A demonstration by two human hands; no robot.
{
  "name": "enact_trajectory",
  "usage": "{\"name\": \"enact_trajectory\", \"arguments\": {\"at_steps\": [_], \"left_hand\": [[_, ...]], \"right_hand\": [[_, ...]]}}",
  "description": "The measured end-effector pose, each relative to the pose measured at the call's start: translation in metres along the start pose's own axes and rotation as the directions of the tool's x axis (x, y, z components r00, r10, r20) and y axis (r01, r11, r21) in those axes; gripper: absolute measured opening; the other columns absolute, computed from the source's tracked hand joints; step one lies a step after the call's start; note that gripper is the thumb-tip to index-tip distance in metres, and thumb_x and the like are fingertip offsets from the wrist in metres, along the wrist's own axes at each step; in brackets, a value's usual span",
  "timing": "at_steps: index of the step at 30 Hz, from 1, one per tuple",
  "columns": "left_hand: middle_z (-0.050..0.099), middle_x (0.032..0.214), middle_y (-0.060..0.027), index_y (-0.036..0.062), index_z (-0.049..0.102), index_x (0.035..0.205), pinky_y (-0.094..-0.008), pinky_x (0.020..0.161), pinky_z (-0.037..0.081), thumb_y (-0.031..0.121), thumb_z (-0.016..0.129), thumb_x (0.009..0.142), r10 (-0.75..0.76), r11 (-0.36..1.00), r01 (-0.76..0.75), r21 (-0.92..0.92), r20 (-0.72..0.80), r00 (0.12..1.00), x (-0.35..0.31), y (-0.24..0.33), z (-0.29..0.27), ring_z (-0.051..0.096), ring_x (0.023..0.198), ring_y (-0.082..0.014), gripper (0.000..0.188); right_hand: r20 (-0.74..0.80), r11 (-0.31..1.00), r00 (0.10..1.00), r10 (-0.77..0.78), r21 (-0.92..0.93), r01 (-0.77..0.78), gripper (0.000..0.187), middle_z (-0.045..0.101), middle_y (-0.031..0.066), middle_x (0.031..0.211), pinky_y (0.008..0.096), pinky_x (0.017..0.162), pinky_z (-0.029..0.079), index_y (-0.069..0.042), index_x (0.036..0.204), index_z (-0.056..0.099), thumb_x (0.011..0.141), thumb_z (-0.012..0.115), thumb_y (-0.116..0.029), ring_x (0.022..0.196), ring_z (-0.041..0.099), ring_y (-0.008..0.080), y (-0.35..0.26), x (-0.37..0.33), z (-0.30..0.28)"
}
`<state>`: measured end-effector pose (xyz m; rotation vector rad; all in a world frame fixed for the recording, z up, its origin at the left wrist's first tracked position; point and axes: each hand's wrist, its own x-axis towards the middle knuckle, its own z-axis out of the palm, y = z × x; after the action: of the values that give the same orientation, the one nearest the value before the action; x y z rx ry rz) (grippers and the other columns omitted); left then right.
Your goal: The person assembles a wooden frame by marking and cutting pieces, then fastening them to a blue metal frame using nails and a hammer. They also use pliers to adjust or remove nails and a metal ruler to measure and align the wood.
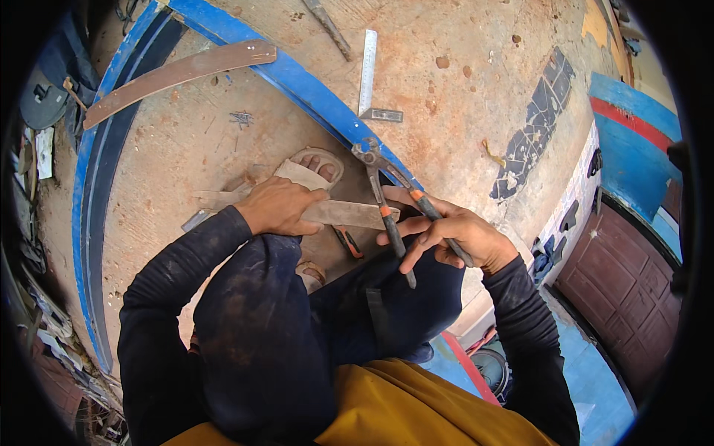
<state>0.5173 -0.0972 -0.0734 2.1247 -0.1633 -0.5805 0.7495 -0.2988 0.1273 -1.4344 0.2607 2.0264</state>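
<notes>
My left hand [279,204] is closed around a flat wooden strip [353,214] above my bent knee. The strip's free end points right, toward my other hand. In my right hand [465,234] is a pair of pincers [367,152] with black and orange handles. Its handles are spread apart, and its head lies over the blue wooden frame [316,100]. Below the strip, a tool with an orange and black handle [347,241] lies partly hidden. A metal end [197,220] shows beside my left wrist; its kind is unclear.
A brown wooden board [178,78] lies across the frame's two long sides. Several nails [241,117] are on the floor inside it. Beyond the frame lie a try square [368,82] and a dark bar [327,28]. My sandalled foot [312,167] rests near the frame.
</notes>
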Motion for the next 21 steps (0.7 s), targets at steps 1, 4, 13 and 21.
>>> {"name": "enact_trajectory", "arguments": {"at_steps": [1,4,13,21], "left_hand": [[0.078,0.096,-0.0184,0.0099,0.067,0.121,-0.0537,0.082,0.057,0.059,0.070,0.091,-0.001,0.998,0.002,0.067,-0.012,1.000,0.005,0.004,-0.005,0.076,0.098,-0.0397,0.057],[0.078,0.091,-0.0161,0.0079,0.066,0.117,-0.0517,0.077,0.059,0.055,0.074,0.091,0.085,0.981,-0.097,0.168,0.077,0.993,0.029,0.018,-0.014,0.077,0.092,-0.0389,0.054],[0.078,0.086,-0.0157,0.0040,0.066,0.109,-0.0482,0.076,0.060,0.040,0.079,0.091,0.134,0.967,-0.127,0.221,-0.017,0.991,0.059,0.049,-0.023,0.078,0.083,-0.0356,0.042],[0.078,0.081,-0.0162,0.0015,0.067,0.107,-0.0465,0.077,0.059,0.034,0.077,0.090,0.136,0.972,-0.128,0.195,-0.029,0.990,0.064,0.048,-0.018,0.079,0.082,-0.0353,0.038]], "right_hand": [[-0.113,0.997,0.994,-0.008,-0.074,0.000,0.084,0.075,0.0231,0.132,0.0191,0.039,0.042,-0.007,0.172,0.027,0.092,0.052,-0.003,0.093,0.083,0.0243,0.003,-0.020,-0.011],[-0.334,0.957,0.937,0.104,-0.223,-0.186,0.079,0.076,0.0206,0.130,0.0207,0.038,0.039,-0.007,0.169,0.036,0.092,0.053,-0.005,0.088,0.084,0.0238,0.009,-0.055,-0.030],[-0.385,0.737,0.842,0.377,-0.426,-0.525,0.074,0.074,0.0133,0.116,0.0232,0.043,0.039,-0.014,0.167,0.041,0.094,0.056,-0.017,0.094,0.083,0.0232,-0.010,-0.048,-0.046],[-0.385,0.678,0.807,0.448,-0.443,-0.587,0.072,0.075,0.0124,0.115,0.0235,0.041,0.038,-0.012,0.165,0.041,0.095,0.058,-0.017,0.090,0.083,0.0215,-0.026,-0.022,-0.051]]}}
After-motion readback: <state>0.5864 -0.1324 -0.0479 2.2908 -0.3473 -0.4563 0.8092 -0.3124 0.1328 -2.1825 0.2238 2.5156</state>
